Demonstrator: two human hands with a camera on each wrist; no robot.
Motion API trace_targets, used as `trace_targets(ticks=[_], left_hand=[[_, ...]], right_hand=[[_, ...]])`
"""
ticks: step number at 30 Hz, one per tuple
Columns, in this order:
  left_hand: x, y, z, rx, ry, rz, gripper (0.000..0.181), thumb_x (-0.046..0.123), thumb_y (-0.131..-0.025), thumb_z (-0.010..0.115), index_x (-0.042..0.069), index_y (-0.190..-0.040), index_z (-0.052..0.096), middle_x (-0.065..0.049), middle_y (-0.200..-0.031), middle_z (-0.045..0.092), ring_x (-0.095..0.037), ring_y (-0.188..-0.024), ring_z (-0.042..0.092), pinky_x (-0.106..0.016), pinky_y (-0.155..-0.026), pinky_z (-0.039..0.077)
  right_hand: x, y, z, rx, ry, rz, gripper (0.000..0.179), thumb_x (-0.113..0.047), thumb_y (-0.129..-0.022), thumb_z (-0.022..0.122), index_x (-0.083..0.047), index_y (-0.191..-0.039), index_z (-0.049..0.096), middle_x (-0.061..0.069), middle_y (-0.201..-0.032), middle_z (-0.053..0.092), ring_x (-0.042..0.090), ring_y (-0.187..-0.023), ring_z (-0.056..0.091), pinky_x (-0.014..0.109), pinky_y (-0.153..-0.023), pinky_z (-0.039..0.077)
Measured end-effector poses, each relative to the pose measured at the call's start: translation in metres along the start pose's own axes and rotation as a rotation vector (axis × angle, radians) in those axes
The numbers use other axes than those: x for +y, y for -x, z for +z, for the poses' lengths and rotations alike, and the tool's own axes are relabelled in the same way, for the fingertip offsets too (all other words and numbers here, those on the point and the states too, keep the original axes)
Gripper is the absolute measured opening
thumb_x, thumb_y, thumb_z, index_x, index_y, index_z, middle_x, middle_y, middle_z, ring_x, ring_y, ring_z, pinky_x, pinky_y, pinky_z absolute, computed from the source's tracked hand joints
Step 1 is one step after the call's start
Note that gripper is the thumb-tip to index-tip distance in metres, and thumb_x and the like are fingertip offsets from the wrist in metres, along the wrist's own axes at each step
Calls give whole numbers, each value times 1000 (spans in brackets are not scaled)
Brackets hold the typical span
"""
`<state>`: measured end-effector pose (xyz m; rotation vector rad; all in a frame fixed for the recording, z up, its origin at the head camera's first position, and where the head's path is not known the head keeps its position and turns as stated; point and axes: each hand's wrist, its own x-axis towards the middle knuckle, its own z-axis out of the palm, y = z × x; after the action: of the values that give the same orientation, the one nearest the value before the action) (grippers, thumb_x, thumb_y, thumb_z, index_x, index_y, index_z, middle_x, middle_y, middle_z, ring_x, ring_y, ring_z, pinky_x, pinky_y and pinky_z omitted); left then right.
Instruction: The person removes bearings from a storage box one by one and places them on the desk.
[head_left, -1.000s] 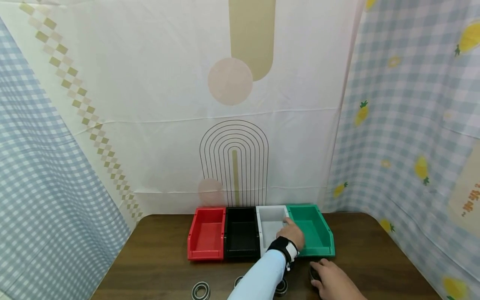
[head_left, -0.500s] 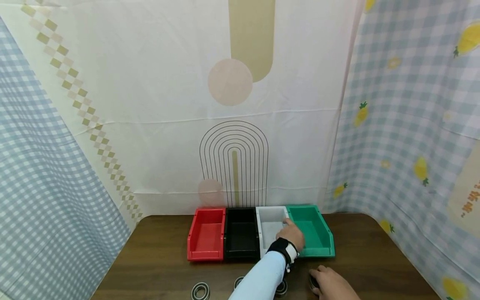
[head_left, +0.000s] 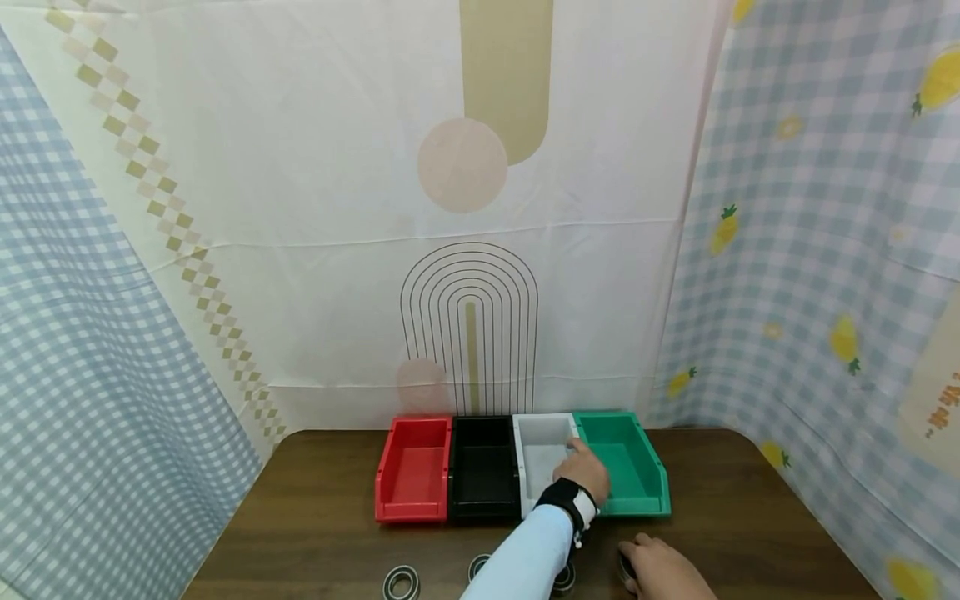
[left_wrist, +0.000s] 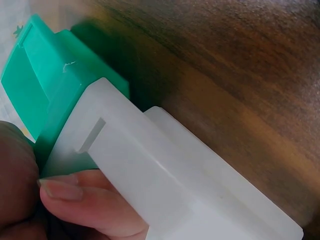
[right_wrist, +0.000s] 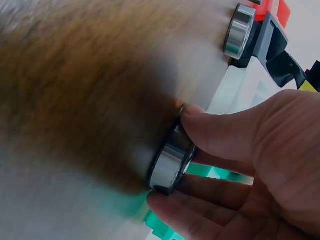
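My left hand [head_left: 587,473] reaches over the wall between the white bin [head_left: 536,454] and the green bin [head_left: 626,467]. In the left wrist view its curled fingers [left_wrist: 95,200] lie against the white bin wall, which they seem to pinch; part of the grip is hidden. To the front right, my right hand [head_left: 663,568] pinches a bearing [right_wrist: 172,162] between thumb and fingers, on or just above the table. The bearing's rim is shiny metal with dark edges.
A red bin [head_left: 412,467] and a black bin [head_left: 485,467] stand left of the white one. Along the brown table's [head_left: 315,500] front lie a bearing [head_left: 387,583], another bearing [head_left: 476,568] partly behind my left sleeve [head_left: 521,554], and a third bearing [head_left: 567,575]. Curtains surround the table.
The right hand has shifted slightly toward the front edge and left, still with the bearing. My left hand has stayed in place at the bins.
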<state>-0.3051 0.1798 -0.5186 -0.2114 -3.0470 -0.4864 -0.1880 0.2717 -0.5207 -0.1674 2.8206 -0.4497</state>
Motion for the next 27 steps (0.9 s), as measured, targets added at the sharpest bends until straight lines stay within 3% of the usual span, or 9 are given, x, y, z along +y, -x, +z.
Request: trace_targets(ticks=[13, 21, 27], left_hand=[[0, 5, -5, -10, 56, -6, 64, 32, -104, 65, -3, -153, 41, -2, -50, 54, -17, -39, 43, -33, -42, 35], [-3, 1, -4, 38, 43, -25, 65, 32, -103, 67, -4, -153, 43, -3, -51, 56, -17, -40, 47, -34, -43, 39], [-9, 9, -16, -12, 130, 34, 68, 44, -112, 51, -5, -158, 40, -5, -55, 60, -19, -45, 54, -34, -46, 45]], right_hand=[[0, 1, 0, -10, 18, 2, 28, -11, -86, 86, -4, -112, 75, 9, -96, 66, 31, -88, 66, 54, -87, 58], [-3, -1, -1, -9, 20, -1, 36, -13, -87, 87, -3, -119, 74, 10, -102, 68, 32, -92, 68, 54, -87, 58], [3, -1, 2, 12, -39, 4, 50, -26, -87, 88, -2, -127, 72, 16, -118, 72, 40, -108, 69, 60, -95, 56]])
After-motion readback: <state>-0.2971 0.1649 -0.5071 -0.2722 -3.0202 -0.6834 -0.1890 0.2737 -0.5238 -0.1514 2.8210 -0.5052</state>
